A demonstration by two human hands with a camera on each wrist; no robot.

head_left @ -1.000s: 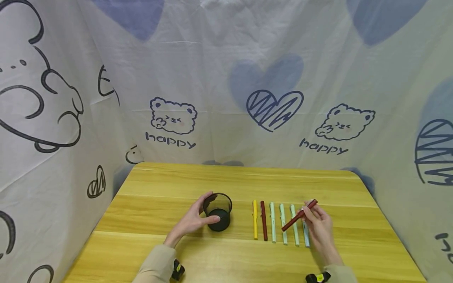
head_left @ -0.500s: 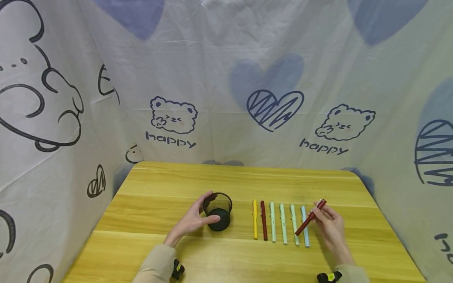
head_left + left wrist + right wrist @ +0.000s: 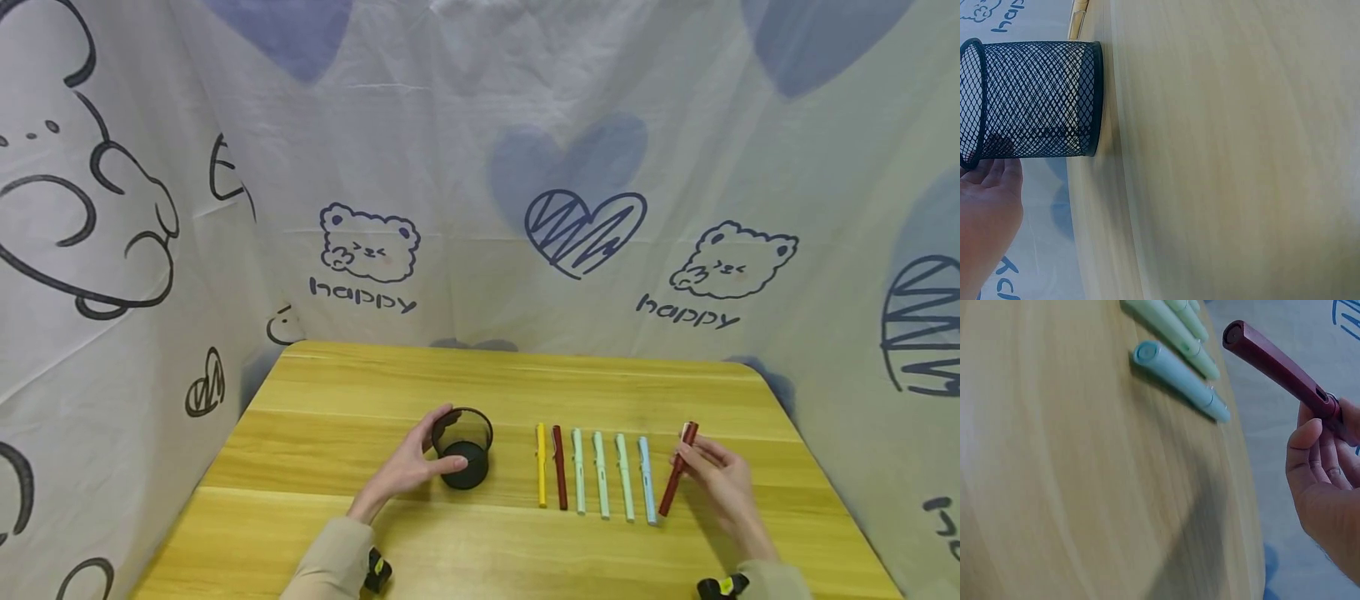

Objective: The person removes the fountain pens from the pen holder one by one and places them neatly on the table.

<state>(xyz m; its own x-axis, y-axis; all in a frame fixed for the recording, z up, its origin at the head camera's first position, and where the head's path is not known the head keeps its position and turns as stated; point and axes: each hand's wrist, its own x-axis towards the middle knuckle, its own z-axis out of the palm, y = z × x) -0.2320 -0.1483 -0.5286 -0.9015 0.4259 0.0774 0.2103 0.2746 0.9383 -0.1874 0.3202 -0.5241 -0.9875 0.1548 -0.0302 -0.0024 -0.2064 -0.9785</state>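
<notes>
My left hand (image 3: 405, 467) grips a black mesh pen holder (image 3: 467, 477), its thumb across the near side and its fingers round the far left side. The pen holder stands upright and holds nothing I can see. In my right hand (image 3: 722, 482) a dark red pen (image 3: 677, 475) is pinched near its clip end, tilted, just right of the row. The right wrist view shows this pen (image 3: 1279, 367) raised off the table. The row's closest pen to it is light blue (image 3: 647, 481).
Left of the light blue pen lie three light green pens, the middle one (image 3: 601, 475) among them, then another dark red pen (image 3: 560, 468) and a yellow pen (image 3: 542, 465). The wooden table (image 3: 450, 550) meets printed cloth (image 3: 480, 167) behind and at both sides.
My right hand has moved right with the dark red pen, from above the green pens to beyond the light blue one. The pen has turned steeper. My left hand stays at the pen holder.
</notes>
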